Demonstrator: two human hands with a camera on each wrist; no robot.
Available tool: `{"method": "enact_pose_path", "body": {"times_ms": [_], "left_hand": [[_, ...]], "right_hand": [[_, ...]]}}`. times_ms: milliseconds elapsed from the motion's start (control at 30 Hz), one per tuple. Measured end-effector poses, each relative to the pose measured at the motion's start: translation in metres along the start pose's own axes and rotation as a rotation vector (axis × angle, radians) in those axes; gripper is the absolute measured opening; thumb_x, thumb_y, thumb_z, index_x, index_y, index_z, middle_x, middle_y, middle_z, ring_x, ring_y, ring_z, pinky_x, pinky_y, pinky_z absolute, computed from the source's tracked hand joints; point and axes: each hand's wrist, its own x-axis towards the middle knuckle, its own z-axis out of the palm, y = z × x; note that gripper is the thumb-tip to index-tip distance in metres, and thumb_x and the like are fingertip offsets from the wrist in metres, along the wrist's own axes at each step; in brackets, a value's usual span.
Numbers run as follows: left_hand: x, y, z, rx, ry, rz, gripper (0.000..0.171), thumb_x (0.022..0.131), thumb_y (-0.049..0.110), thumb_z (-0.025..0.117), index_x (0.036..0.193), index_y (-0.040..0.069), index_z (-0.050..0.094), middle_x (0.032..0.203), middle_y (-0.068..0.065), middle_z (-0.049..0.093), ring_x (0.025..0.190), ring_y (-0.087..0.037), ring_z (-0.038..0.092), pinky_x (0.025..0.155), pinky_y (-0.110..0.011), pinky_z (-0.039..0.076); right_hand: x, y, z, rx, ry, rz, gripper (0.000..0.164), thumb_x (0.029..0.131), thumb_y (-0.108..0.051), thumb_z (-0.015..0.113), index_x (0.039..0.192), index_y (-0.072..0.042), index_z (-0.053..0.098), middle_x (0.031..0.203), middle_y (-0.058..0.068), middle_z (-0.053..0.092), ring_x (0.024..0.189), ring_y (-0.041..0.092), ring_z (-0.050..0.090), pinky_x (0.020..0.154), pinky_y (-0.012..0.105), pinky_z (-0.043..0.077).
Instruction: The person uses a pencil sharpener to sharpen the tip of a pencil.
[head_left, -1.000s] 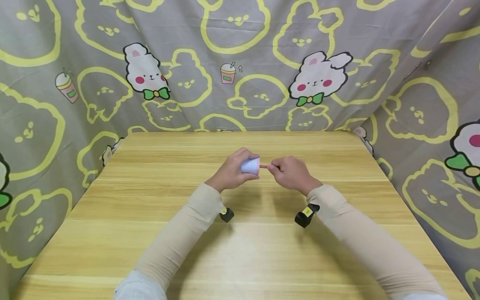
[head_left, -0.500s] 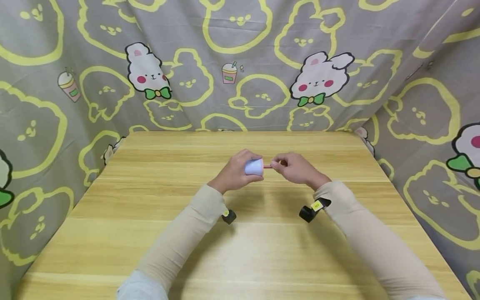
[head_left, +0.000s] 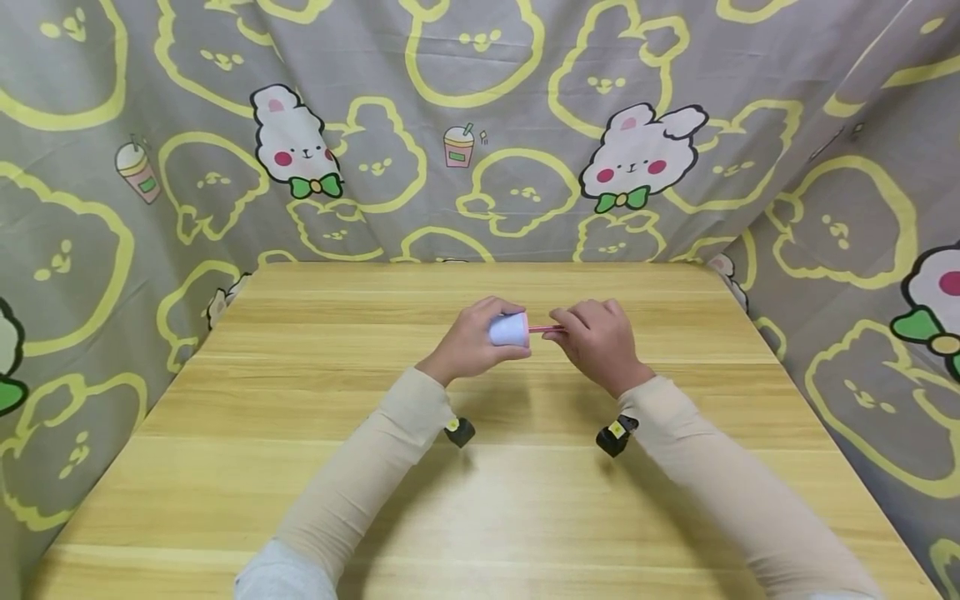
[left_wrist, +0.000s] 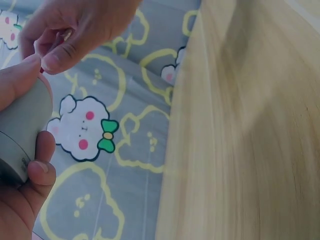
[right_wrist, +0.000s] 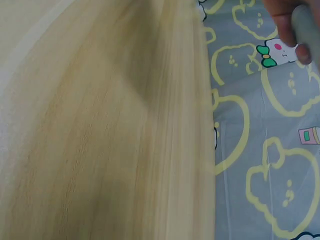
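My left hand (head_left: 468,340) grips a pale blue, cup-shaped pencil sharpener (head_left: 510,330) with a pink rim, held sideways above the table. A thin red pencil (head_left: 542,328) sticks out of the pink end toward the right. The fingers and thumb of my right hand (head_left: 598,340) pinch the pencil a short way from the rim. In the left wrist view the sharpener (left_wrist: 25,112) looks grey, with a dark lower end, and most of the pencil is hidden by fingers. Only part of the sharpener (right_wrist: 306,30) shows in the right wrist view.
Under both hands lies a light wooden table (head_left: 480,500). Its back edge meets a grey curtain (head_left: 390,183) printed with rabbits and yellow outlines, which also hangs along both sides. A black wrist camera (head_left: 460,432) hangs below the left wrist, another camera (head_left: 617,435) below the right.
The right hand has turned and changed its finger hold around the pencil, its wrist swinging right and then back. The left hand and sharpener have shifted slightly right.
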Motion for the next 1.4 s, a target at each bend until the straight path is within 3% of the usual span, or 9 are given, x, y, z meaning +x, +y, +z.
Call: {"method": "enact_pose_path", "body": {"times_ms": [233,500,633,733,867,967,1067,1233,1400], "left_hand": [[0.001,0.001,0.001,-0.02,-0.021,-0.009,0.055,0.077,0.025,0.084,0.123,0.003,0.061,0.111,-0.006,0.062,0.084,-0.018,0.055,0.067,-0.028,0.048],[0.0,0.0,0.002,0.002,-0.025,0.017,0.05,0.078,0.022,0.084,0.119,0.003,0.062,0.109,-0.007,0.062,0.083,-0.019,0.055,0.065,-0.027,0.048],[-0.001,-0.003,0.003,0.029,-0.007,0.078,0.048,0.077,0.018,0.084,0.117,0.002,0.061,0.109,-0.009,0.06,0.085,-0.02,0.055,0.068,-0.027,0.048],[-0.002,-0.006,0.005,0.044,0.026,0.129,0.048,0.076,0.014,0.085,0.115,0.0,0.061,0.109,-0.011,0.06,0.087,-0.021,0.055,0.07,-0.027,0.049],[-0.002,-0.01,0.009,0.062,0.041,0.181,0.047,0.075,0.012,0.085,0.112,-0.001,0.06,0.109,-0.012,0.06,0.09,-0.021,0.056,0.073,-0.028,0.049],[-0.003,-0.011,0.011,0.076,0.042,0.201,0.046,0.075,0.011,0.085,0.112,-0.001,0.059,0.109,-0.012,0.06,0.089,-0.021,0.056,0.073,-0.027,0.049],[-0.003,-0.011,0.009,0.082,0.061,0.204,0.045,0.076,0.01,0.084,0.112,-0.001,0.059,0.108,-0.013,0.059,0.088,-0.022,0.056,0.072,-0.028,0.049],[-0.003,-0.009,0.005,0.078,0.053,0.167,0.045,0.076,0.011,0.084,0.113,-0.001,0.059,0.109,-0.012,0.059,0.089,-0.022,0.055,0.072,-0.029,0.05],[-0.003,-0.009,0.003,0.061,0.037,0.104,0.047,0.077,0.014,0.084,0.115,0.001,0.059,0.111,-0.011,0.059,0.089,-0.021,0.055,0.072,-0.028,0.049]], "right_hand": [[0.0,0.0,0.009,0.093,0.131,-0.1,0.036,0.099,-0.027,0.057,0.07,-0.006,0.06,0.058,0.002,0.049,0.046,0.019,0.044,0.043,0.033,0.034],[0.002,-0.003,0.006,0.163,-0.027,0.016,0.044,0.1,-0.033,0.051,0.062,-0.012,0.057,0.048,-0.004,0.046,0.038,0.008,0.036,0.036,0.027,0.028],[0.008,-0.007,-0.002,0.201,-0.203,0.143,0.039,0.097,-0.028,0.056,0.06,-0.014,0.057,0.046,-0.007,0.042,0.039,0.004,0.029,0.037,0.024,0.021],[0.018,-0.009,-0.009,0.234,-0.42,0.292,0.039,0.093,-0.023,0.06,0.056,-0.017,0.049,0.045,-0.009,0.034,0.04,0.004,0.026,0.039,0.024,0.019],[0.033,-0.009,-0.019,0.313,-0.733,0.496,0.046,0.099,-0.026,0.054,0.055,-0.019,0.042,0.047,-0.008,0.03,0.042,0.008,0.026,0.042,0.024,0.019],[0.04,-0.008,-0.022,0.385,-0.836,0.582,0.044,0.1,-0.027,0.051,0.058,-0.015,0.052,0.048,-0.006,0.033,0.043,0.009,0.028,0.043,0.025,0.021],[0.039,-0.008,-0.021,0.429,-0.8,0.557,0.038,0.101,-0.024,0.052,0.067,-0.01,0.063,0.052,-0.006,0.042,0.044,0.009,0.032,0.045,0.026,0.029],[0.03,-0.01,-0.016,0.474,-0.604,0.457,0.014,0.096,-0.017,0.063,0.094,-0.006,0.071,0.072,-0.002,0.061,0.058,0.014,0.048,0.057,0.031,0.043],[0.024,-0.011,-0.011,0.46,-0.397,0.302,0.016,0.087,-0.013,0.074,0.1,-0.004,0.07,0.085,0.004,0.066,0.07,0.016,0.057,0.061,0.032,0.048]]}}
